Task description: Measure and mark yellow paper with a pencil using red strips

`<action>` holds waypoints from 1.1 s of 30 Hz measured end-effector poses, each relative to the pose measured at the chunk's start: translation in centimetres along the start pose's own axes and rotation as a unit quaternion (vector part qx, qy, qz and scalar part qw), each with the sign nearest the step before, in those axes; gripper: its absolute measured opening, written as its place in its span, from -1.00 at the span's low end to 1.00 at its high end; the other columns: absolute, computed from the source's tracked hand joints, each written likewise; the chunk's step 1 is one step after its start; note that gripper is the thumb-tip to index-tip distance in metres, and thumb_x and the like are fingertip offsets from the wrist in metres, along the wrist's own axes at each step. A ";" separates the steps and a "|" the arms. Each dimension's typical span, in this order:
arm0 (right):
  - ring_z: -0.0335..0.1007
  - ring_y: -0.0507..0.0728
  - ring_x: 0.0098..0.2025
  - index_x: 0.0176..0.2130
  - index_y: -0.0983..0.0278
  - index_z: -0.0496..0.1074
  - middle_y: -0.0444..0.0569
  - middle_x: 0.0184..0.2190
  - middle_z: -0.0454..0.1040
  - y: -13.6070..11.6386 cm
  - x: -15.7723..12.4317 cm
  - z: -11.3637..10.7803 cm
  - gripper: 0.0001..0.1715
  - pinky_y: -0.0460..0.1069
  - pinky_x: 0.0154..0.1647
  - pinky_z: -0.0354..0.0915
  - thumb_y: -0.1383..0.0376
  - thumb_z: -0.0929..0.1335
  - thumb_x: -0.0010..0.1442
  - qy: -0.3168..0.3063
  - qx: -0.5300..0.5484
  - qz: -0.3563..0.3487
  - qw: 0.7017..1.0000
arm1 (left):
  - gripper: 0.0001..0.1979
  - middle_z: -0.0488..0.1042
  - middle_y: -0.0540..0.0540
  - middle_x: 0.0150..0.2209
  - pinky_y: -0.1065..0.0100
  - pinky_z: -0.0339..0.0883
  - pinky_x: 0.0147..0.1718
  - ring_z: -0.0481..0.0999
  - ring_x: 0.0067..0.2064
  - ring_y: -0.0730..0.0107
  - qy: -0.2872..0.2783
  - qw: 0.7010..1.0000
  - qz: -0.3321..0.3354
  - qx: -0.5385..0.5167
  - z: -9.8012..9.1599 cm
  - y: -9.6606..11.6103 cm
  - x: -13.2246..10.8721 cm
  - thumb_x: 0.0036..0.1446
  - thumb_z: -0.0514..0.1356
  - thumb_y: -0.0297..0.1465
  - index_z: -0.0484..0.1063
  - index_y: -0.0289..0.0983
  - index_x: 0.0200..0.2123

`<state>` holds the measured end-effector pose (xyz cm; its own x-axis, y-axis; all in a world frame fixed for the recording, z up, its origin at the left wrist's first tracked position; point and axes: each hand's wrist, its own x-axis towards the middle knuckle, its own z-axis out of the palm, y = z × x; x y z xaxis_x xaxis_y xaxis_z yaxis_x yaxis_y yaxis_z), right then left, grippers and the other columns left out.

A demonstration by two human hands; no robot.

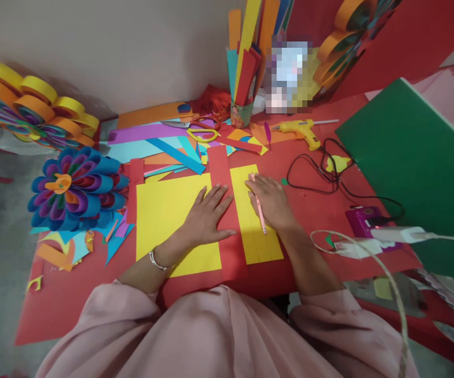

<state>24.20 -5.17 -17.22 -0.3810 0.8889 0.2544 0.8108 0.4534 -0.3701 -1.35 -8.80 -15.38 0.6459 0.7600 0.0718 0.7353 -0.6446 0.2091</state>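
Note:
A sheet of yellow paper (167,210) lies on the red table, with a long red paper strip (219,163) laid upright across it. My left hand (207,218) is spread flat, its fingertips and thumb on the red strip and its palm over the yellow sheet. To the right of the strip, my right hand (270,199) rests on the yellow paper's edge with its fingers curled round a pink pencil (261,216). The pencil's eraser end points toward me. Faint lines run down the right part of the yellow sheet.
Red-and-yellow-handled scissors (203,135) lie among paper strips behind the sheet. A cup of paper strips (240,114) stands at the back. A yellow glue gun (300,130), its black cord, a purple power strip (364,220) and a green board (412,173) are rightward; a paper flower (77,184) sits left.

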 end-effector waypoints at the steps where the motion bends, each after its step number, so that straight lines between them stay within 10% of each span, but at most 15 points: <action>1: 0.26 0.25 0.40 0.23 0.25 0.43 0.10 0.34 0.40 0.0 0.0 0.0 -0.55 0.25 0.41 0.14 0.34 0.23 0.44 -0.001 -0.001 0.000 1.000 | 0.03 0.01 -0.35 0.52 -0.17 -0.31 0.48 -0.06 0.55 -0.16 0.003 1.000 0.001 0.000 0.0 0.0 0.0 0.21 0.01 0.33 0.12 -0.31 0.47; 33: 0.21 0.29 0.43 0.23 0.25 0.38 0.10 0.33 0.40 -0.8 0.5 -1.1 -0.57 0.30 0.41 0.13 0.33 0.22 0.44 -0.041 0.019 0.028 0.999 | 0.02 0.01 -0.37 0.52 -0.17 -0.30 0.47 -0.05 0.54 -0.19 0.002 0.999 0.006 -0.033 -0.2 -0.2 0.3 0.20 0.05 0.32 0.05 -0.23 0.49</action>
<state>23.86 -5.18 -15.80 -0.3722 0.9142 0.1602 0.8144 0.4045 -0.4161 -1.30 -8.44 -15.22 0.6543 0.7522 0.0780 0.7116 -0.6473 0.2730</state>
